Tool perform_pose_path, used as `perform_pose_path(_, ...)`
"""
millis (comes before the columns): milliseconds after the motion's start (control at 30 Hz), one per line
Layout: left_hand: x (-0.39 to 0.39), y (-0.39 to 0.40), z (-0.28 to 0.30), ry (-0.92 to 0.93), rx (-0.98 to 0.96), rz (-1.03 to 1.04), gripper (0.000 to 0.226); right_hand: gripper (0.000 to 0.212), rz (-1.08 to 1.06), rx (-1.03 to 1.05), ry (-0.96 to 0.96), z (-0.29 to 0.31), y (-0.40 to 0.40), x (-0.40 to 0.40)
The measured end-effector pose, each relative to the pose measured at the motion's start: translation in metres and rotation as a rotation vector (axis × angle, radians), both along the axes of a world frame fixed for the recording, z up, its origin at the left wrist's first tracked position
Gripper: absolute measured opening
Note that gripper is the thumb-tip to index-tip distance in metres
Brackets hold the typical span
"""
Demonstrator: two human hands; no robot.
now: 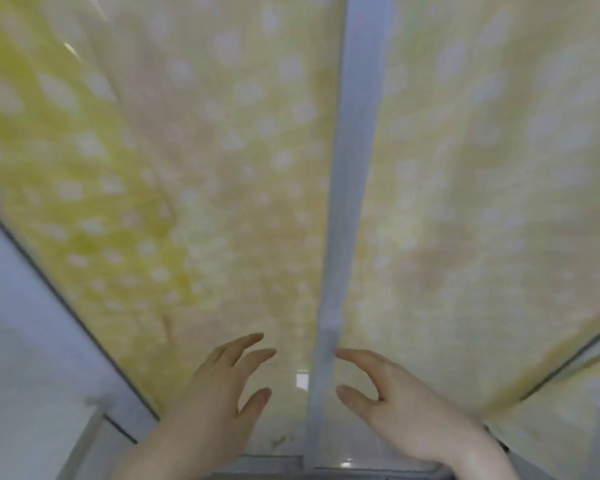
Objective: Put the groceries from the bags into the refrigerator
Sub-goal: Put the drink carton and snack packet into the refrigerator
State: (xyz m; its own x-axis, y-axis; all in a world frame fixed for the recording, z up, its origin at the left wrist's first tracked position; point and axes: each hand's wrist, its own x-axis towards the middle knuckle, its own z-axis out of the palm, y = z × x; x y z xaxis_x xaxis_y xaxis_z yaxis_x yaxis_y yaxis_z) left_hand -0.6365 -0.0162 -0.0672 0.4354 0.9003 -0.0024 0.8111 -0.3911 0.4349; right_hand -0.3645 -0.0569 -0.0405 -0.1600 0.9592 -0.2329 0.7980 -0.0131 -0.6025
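A: What are the fingers doing?

B: Both hands are raised with fingers spread and loose, clutching nothing. On the left hand the fingers reach up and to the right, slightly apart, with the thumb held out well below them. On the right hand the fingers point left and curve gently, the thumb beneath them, leaving a wide gap like an unclosed pinch.

A: Do they touch anything?

B: The right fingertips sit right at the edge of the pale grey vertical strip that runs up between the two hands. Whether they actually touch it, I cannot tell; the picture is blurred. The left fingertips lie over the surface just left of that strip, and contact there is also unclear.

A: And beyond the fingertips?

B: Two large yellowish panels with white spots: the left yellow spotted door panel above the left fingers and the right yellow spotted door panel above the right ones, the grey strip dividing them. They look like the refrigerator's shut doors.

A: Further out?

B: Far left of the left hand, a pale bluish-white wall surface. Below the wrists, a grey ledge with small glints.
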Motion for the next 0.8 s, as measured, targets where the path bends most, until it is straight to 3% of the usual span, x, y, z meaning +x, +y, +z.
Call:
perform_pose_path(167, -0.096, -0.026, -0.005, -0.024, 0.029, 0.258, 0.053, 0.053, 0.302, -0.114, 0.010, 0.003, 0.049, -0.100)
perform_pose_path(367, -0.172, -0.065, -0.011, -0.006, 0.088, 0.679, 0.054, 0.052, 0.701, -0.067, -0.018, 0.001, 0.119, -0.197)
perform_pose_path(567, -0.187, -0.139, -0.017, -0.009, 0.087, 1.144, 0.053, 0.054, 1.107, 0.036, -0.036, -0.006, 0.148, -0.289)
perform_pose_path(800, -0.167, -0.242, -0.016, 0.023, 0.102, 1.591, 0.052, 0.054, 1.498, 0.035, -0.009, -0.021, 0.101, -0.378)
